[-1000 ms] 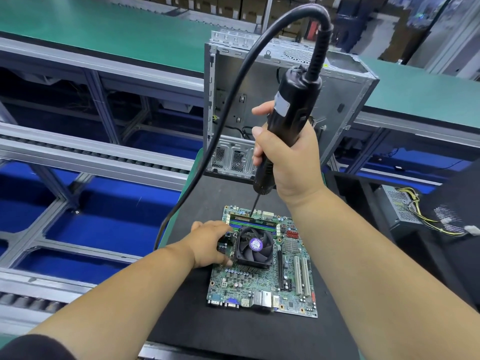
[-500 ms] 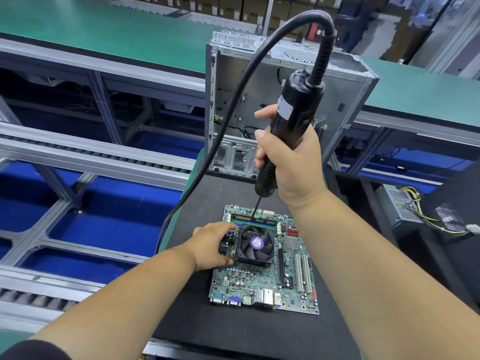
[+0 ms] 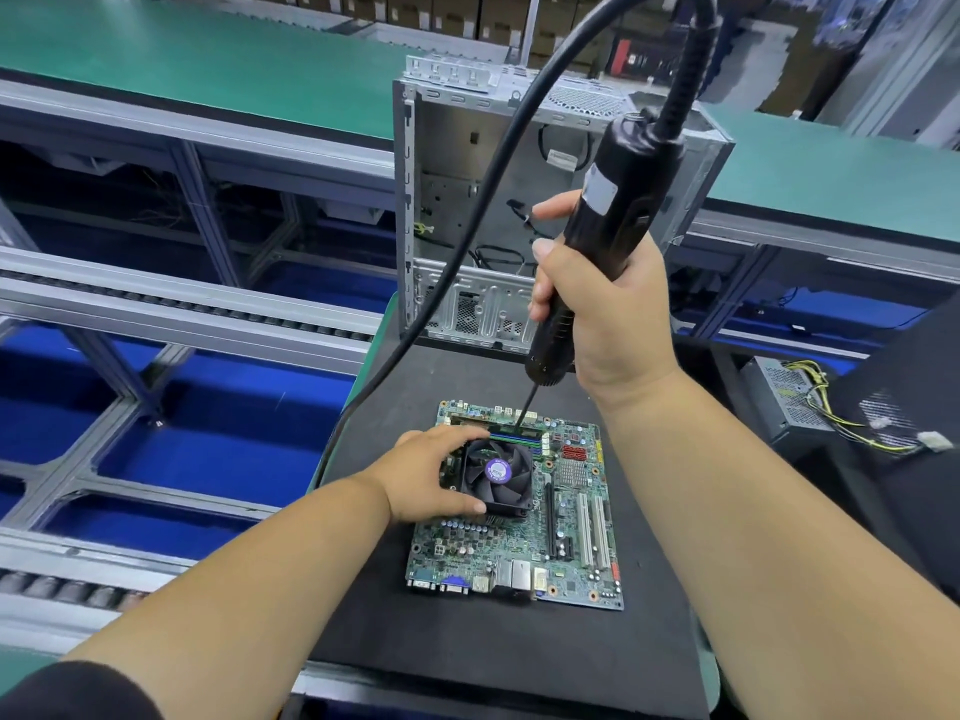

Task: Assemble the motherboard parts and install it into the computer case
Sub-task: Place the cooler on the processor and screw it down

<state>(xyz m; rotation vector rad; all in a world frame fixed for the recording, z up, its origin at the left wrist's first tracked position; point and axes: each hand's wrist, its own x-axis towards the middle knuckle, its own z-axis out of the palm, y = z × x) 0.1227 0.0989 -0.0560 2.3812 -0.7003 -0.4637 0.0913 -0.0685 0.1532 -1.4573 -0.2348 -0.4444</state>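
Observation:
A green motherboard (image 3: 519, 553) lies flat on a black mat (image 3: 467, 641). A black cooler fan (image 3: 501, 472) with a purple centre label sits on the board's upper left. My left hand (image 3: 426, 475) grips the fan's left side, fingers over its far edge and thumb at its near edge. My right hand (image 3: 602, 298) holds a black electric screwdriver (image 3: 608, 220) upright. Its thin bit points down at the fan's far corner, beside the memory stick (image 3: 493, 431). Behind the board stands the open grey computer case (image 3: 467, 200).
The screwdriver's thick black cable (image 3: 452, 262) loops from above down past the mat's left edge. A power supply (image 3: 789, 402) with yellow wires lies at the right. Roller conveyor rails (image 3: 182, 304) run at the left, over blue flooring. A green bench (image 3: 208, 59) spans the back.
My left hand has spread from the fan's left edge to clasp the fan, fingers over its far side. The screwdriver bit has come down to the fan's far corner.

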